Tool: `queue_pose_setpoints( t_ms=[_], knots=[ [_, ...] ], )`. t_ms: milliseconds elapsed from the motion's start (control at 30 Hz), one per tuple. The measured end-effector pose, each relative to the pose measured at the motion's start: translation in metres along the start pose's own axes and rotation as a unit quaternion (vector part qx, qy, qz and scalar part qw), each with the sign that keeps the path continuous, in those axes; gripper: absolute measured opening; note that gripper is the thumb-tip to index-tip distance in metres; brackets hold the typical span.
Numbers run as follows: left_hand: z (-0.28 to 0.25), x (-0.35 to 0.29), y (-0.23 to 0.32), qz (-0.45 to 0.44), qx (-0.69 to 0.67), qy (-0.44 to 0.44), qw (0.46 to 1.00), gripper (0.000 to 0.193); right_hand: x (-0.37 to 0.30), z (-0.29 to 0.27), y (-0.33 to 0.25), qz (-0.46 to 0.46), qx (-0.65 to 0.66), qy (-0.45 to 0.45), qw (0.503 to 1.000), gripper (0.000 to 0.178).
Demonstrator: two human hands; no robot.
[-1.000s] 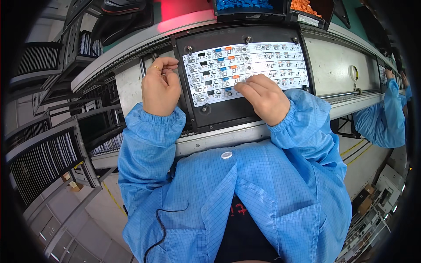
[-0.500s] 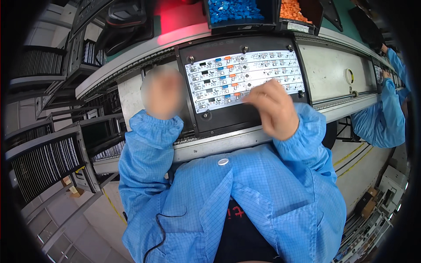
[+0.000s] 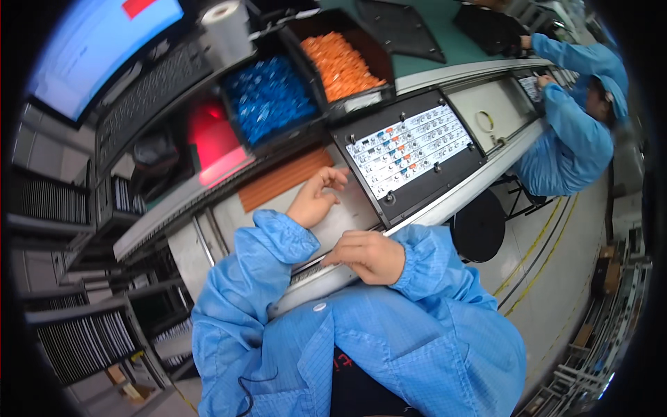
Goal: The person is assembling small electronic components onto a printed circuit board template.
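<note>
My left hand (image 3: 318, 199) hovers over the pale bed of the conveyor, its fingers loosely curled and apart, with nothing visible in them. Closer to me, my right hand (image 3: 368, 256) is at the front metal rail (image 3: 313, 286), fingers bent and pressed together. Whether it holds some small part is hidden. Just right of both hands lies a black carrier tray (image 3: 420, 186), touched by neither. Several white circuit board strips (image 3: 381, 165) sit in it side by side, with small blue and orange components in slanting rows across them.
Behind the conveyor stand a black bin of blue parts (image 3: 271, 97) and a black bin of orange parts (image 3: 340, 66). A monitor (image 3: 97, 55), keyboard (image 3: 149, 94) and white roll (image 3: 226, 31) are far left. A co-worker (image 3: 573, 125) sits at the right; a black stool (image 3: 479, 226) stands nearer.
My view has turned. The carrier tray has shifted right along the conveyor, from below the blue bin toward the orange one. My right hand has left the boards for the front rail.
</note>
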State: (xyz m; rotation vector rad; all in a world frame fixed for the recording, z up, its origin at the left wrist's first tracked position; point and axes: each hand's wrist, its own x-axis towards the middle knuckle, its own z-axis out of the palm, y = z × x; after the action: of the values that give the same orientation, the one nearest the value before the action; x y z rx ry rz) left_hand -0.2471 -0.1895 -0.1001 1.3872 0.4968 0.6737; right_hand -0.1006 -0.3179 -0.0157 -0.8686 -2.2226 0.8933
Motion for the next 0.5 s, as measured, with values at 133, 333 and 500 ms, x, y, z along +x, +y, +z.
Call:
queue_pose_setpoints(
  t_ms=[133, 333, 500],
  knots=[
    [-0.006, 0.01, -0.016, 0.014, -0.025, -0.06, 0.998, 0.043, 0.008, 0.047, 0.003, 0.036, -0.041, 0.052, 0.997, 0.034],
    [-0.017, 0.006, -0.048, 0.009, -0.025, -0.06, 0.998, 0.051, 0.041, 0.103, 0.02, 0.054, -0.003, 0.003, 0.999, 0.032],
    [0.004, 0.032, -0.01, 0.036, 0.152, 0.061, 0.986, 0.043, 0.014, 0.021, 0.052, 0.038, 0.033, -0.086, 0.995, 0.024]
  ],
)
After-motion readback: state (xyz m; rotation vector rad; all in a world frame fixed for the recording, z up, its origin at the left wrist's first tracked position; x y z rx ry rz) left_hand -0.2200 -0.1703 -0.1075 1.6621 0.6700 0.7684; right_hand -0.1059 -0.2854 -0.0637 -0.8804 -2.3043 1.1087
